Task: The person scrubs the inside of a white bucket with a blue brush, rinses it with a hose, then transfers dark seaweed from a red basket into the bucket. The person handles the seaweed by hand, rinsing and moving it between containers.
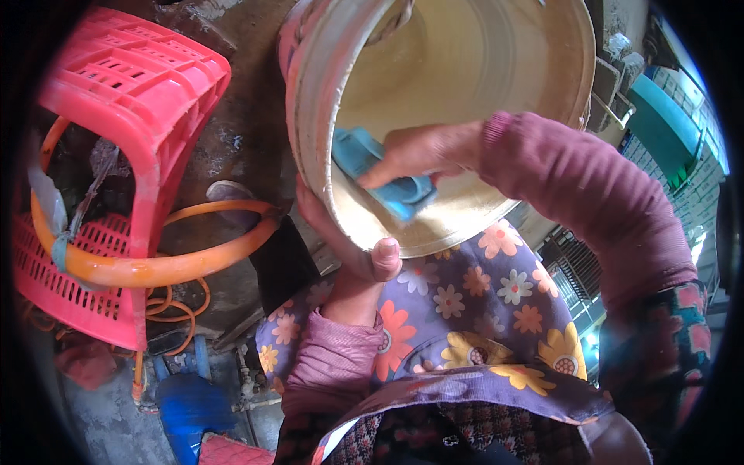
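Note:
A large round plastic tub is tilted on its side with its mouth towards me. It is reddish outside and yellowish cream inside. My left hand grips its lower left rim, with the thumb over the edge and the fingers around the outside. Inside the mouth, my right hand holds a blue scrubber against the inner wall near the rim. Motion blurs the scrubber's lower end, and my palm hides part of it. A twisted rope handle hangs at the tub's upper edge.
On the left, a pink plastic crate stands on its side, with an orange hose looped through it. Below are a blue plastic object and a red cloth. A green container is at the right. My flowered apron touches the tub.

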Motion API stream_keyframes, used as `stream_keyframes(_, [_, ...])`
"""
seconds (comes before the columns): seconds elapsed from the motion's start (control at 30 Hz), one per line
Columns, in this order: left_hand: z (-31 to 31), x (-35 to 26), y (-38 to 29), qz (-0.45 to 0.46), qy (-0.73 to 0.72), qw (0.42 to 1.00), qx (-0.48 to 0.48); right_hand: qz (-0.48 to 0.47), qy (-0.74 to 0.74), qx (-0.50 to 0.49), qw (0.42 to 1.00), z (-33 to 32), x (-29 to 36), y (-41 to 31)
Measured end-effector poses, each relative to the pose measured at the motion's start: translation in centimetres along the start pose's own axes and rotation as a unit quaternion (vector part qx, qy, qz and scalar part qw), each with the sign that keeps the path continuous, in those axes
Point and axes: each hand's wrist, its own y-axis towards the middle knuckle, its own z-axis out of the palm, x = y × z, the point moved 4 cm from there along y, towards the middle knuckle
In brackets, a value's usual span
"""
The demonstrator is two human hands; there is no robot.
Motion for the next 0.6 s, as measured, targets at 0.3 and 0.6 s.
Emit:
stream_keyframes(0.3, [-0.5, -0.4, 0.1, 0.015, 0.028, 0.999, -0.024, 0.111, -0.425, -0.074, 0.895, -6.5, -6.8, -3.4])
stream_keyframes(0.6, [0.1, 0.5, -0.5, 0.003, -0.056, 0.996, -0.065, -0.162, 0.122, 0.009, 0.979, 3.1, -0.2, -3.7])
